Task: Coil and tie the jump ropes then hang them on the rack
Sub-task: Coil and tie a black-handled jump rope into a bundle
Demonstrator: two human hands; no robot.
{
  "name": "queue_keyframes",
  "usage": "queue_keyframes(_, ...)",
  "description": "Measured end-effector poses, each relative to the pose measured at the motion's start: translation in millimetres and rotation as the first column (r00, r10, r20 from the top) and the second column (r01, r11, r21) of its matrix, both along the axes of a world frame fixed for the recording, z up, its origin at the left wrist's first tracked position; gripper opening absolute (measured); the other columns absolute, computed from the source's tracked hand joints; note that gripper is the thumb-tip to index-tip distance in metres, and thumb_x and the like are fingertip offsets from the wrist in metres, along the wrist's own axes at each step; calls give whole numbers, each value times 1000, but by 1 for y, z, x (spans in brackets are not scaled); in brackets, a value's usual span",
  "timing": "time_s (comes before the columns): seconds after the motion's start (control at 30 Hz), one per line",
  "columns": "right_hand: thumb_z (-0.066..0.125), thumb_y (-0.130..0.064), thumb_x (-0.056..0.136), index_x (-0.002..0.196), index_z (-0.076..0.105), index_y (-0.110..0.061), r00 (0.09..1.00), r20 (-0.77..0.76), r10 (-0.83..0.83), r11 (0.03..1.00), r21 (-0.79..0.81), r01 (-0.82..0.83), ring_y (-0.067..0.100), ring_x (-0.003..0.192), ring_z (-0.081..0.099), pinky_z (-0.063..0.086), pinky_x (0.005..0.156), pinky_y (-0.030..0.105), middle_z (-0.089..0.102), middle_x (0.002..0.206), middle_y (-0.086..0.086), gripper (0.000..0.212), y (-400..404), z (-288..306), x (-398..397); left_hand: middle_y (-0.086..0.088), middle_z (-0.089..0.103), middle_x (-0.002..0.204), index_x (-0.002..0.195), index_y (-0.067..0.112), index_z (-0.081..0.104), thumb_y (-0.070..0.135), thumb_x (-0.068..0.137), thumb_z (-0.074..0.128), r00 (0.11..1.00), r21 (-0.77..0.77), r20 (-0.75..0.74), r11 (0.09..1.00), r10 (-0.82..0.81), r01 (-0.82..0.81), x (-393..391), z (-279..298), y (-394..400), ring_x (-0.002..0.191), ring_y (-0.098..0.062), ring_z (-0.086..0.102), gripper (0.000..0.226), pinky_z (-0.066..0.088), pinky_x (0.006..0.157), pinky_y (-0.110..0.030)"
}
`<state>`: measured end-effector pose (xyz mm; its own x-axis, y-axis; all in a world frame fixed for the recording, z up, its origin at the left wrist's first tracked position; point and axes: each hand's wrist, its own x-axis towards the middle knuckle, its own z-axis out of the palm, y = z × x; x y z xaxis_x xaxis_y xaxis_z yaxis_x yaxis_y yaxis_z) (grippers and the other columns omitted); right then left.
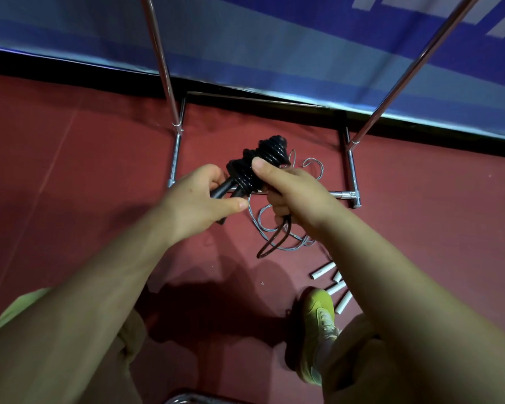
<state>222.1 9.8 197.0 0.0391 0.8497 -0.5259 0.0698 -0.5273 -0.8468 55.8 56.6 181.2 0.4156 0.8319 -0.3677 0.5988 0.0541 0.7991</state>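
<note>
Black jump rope (pixel 254 167), coiled around its handles, held in both my hands above the red floor (pixel 70 158).

My right hand (pixel 292 193) clasps the wound bundle, thumb pressed on top, a loose loop dangling below; my left hand (pixel 199 199) grips the handle ends. Beneath lie a silver rope (pixel 286 243), white handles (pixel 322 271), and the metal rack (pixel 353 176) base.

black jump rope (pixel 252 167), coiled, held above rack (pixel 174 147)

No readable text; only cropped white shapes on the blue banner (pixel 303 48).
</note>
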Motion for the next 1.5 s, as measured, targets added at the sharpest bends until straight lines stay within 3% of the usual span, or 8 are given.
queue_keyframes(0.23, 54, -45, 82, 49, 43, -25, 986, 74, 149, 975, 157, -159, 12, 48, 20, 20, 55, 45, 26, 51, -8, 41, 0, 2, 6, -8, 73, 96, 106, 13, 60, 52, 68, 59, 924, -572, 382, 783, -7, 243, -9, 11, -1, 79, -25, 71, 54, 54, 79, -38)
queue_keyframes(0.37, 49, -39, 83, 69, 47, -15, 974, 15, 227, 951, 212, -225, 13, 55, 27, 21, 56, 36, 33, 57, -2, 27, -3, 6, 8, -12, 68, 73, 93, 4, 68, 60, 75, 28, 890, -662, 455, 665, -11, 347, -13, 12, 4, 68, -25, 66, 72, 54, 68, -36)
queue_keyframes(0.67, 38, -61, 91, 74, 58, -13, 908, 297, 295, 953, -25, -301, 10, 44, 32, 28, 47, 25, 41, 51, -8, 55, -3, 6, 18, -3, 48, 54, 87, 2, 62, 65, 78, 24, 911, -532, 412, 809, -11, 250, -4, 8, 1, 49, -16, 47, 74, 34, 52, -28)
queue_keyframes(0.87, 46, -68, 85, 56, 44, -18, 889, 407, 211, 977, -52, -207, 17, 46, 40, 54, 62, 47, 39, 51, -2, 58, -1, 2, 18, -1, 50, 58, 94, 9, 58, 49, 98, 14, 953, -483, 303, 866, 28, 128, 0, 6, -1, 51, -14, 47, 59, 32, 53, -26)
queue_keyframes(0.97, 48, -71, 81, 56, 46, -18, 906, 371, 206, 978, -52, -201, 17, 44, 40, 55, 66, 51, 39, 47, -4, 59, -2, -2, 17, 2, 52, 55, 91, 14, 55, 47, 100, 25, 969, -421, 234, 906, 74, 33, 0, 4, 0, 49, -14, 47, 46, 34, 53, -26)
queue_keyframes(1.13, 34, -72, 86, 83, 62, -10, 976, 112, 188, 975, -138, -172, 10, 42, 33, 29, 42, 23, 42, 53, -6, 67, -2, 5, 17, 1, 54, 65, 83, 15, 53, 40, 100, 34, 996, -182, 83, 982, -35, 49, -2, -2, 1, 57, -13, 46, 35, 37, 58, -25)
queue_keyframes(1.3, 37, -72, 85, 81, 59, -14, 993, 50, 108, 983, -157, -99, 9, 42, 28, 21, 46, 24, 42, 59, -4, 63, 1, 1, 14, 9, 52, 73, 85, 25, 54, 53, 83, 48, 993, -117, 56, 987, -102, 108, -5, -11, 3, 69, -9, 48, 28, 40, 77, -31)
queue_keyframes(1.5, 46, -66, 80, 77, 57, -17, 995, 42, 88, 992, -94, -84, 11, 46, 27, 20, 48, 27, 41, 60, -3, 50, 2, 0, 14, 12, 54, 73, 87, 29, 52, 55, 71, 55, 989, -152, 118, 983, -89, 107, -4, -6, 2, 65, -5, 48, 31, 40, 69, -27)
